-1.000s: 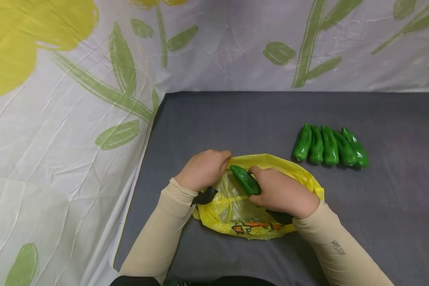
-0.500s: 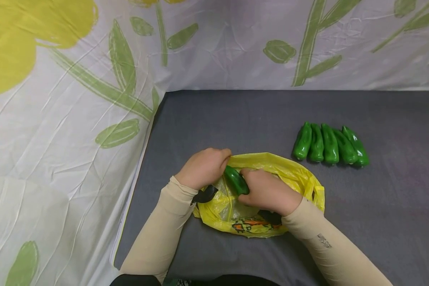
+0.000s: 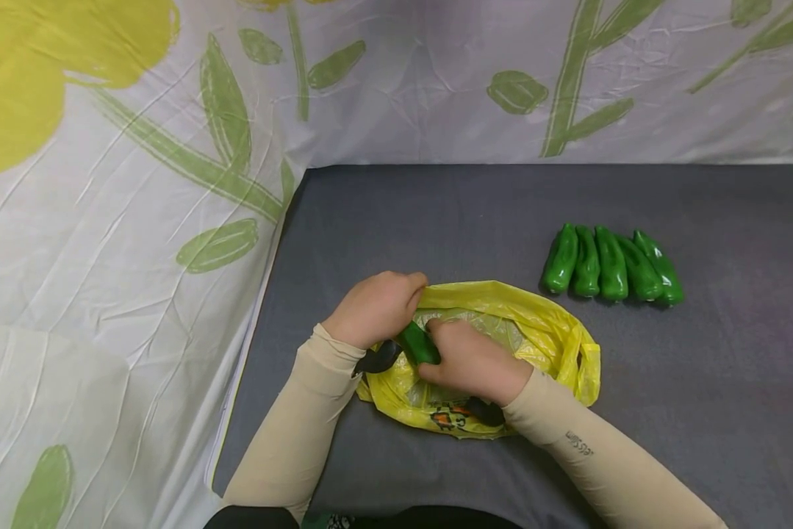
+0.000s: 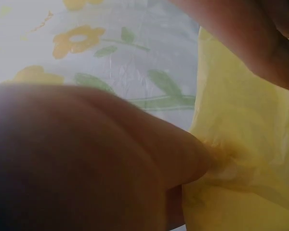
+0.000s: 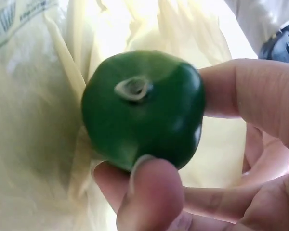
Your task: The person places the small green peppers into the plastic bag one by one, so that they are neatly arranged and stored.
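A yellow plastic bag (image 3: 555,330) lies with its mouth spread wide in front of me. My left hand (image 3: 379,308) pinches the far left part of its rim; in the left wrist view the thumb presses the yellow film (image 4: 250,120). My right hand (image 3: 472,360) grips a green pepper (image 3: 417,344) between thumb and fingers, inside the bag's opening at the left. Seen from the right wrist, the blunt stem end of the pepper (image 5: 144,115) faces the camera, with bag film behind it. The pepper's other end is hidden by the left hand in the head view.
Several more green peppers (image 3: 611,264) lie side by side in a row on the dark grey tabletop (image 3: 436,213), beyond the bag to the right. White cloth with leaf and flower prints (image 3: 409,95) hangs along the back and left.
My right hand has moved left and slightly down with the pepper, bringing it close to the left hand. The left hand has stayed at the rim, and the row of peppers has not moved.
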A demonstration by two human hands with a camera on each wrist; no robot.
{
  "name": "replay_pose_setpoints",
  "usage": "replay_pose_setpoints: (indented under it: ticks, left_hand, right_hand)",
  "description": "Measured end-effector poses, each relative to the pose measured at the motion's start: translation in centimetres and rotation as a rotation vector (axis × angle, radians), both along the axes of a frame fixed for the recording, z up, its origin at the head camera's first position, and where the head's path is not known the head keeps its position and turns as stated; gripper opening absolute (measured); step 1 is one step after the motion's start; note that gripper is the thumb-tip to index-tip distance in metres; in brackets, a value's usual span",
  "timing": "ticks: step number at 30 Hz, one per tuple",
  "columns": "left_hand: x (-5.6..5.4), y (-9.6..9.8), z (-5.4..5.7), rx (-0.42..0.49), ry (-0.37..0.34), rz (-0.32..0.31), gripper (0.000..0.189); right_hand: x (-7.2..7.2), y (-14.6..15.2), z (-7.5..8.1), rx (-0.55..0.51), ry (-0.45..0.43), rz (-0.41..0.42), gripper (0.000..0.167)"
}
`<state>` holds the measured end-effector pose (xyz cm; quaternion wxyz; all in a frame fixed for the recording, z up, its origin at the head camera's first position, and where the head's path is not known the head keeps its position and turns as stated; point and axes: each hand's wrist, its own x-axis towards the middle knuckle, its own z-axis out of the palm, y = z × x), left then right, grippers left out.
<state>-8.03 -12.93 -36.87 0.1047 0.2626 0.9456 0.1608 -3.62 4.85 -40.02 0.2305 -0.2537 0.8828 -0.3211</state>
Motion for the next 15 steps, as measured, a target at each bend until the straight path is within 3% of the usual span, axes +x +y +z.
replay_pose_setpoints:
  ticks: [15]
  left_hand:
    - [-0.01,0.14,0.04,-0.002,0.014,-0.009,0.027]
  right_hand:
    - [0.67,-1.00,-1.06,-0.040,-0.035,0.002,0.054]
